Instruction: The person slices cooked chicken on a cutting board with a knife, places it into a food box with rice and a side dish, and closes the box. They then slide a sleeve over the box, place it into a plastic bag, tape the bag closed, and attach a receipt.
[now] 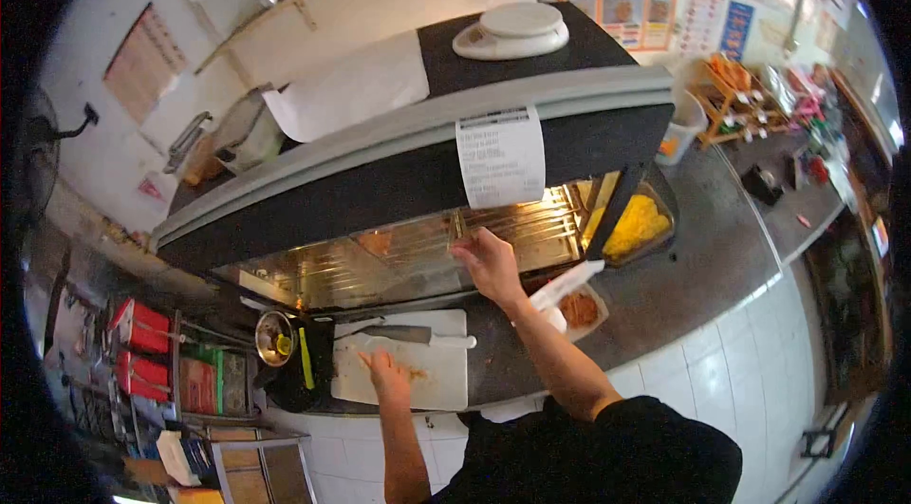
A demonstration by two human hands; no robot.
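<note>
My right hand [490, 267] is raised to the front of the food warmer [408, 262], its fingers closed at a small handle [456, 223] on the glass door. Metal racks glow in warm light behind the glass. Low over the white cutting board [446, 382] is my left hand [387, 379], fingers stretched out, somewhat blurred. Brown crumbs lie beside it on the board. A knife [403, 334] with a white handle rests along the board's far side. Below my right forearm stands an opened white takeaway box [581, 311] with reddish-brown food in it.
A metal bowl [276, 337] and a green-handled tool [306, 359] are left of the board. At right, a tray [634, 226] holds yellow food. A white kitchen scale [512, 30] sits on the warmer, and a paper receipt [501, 158] hangs from its front.
</note>
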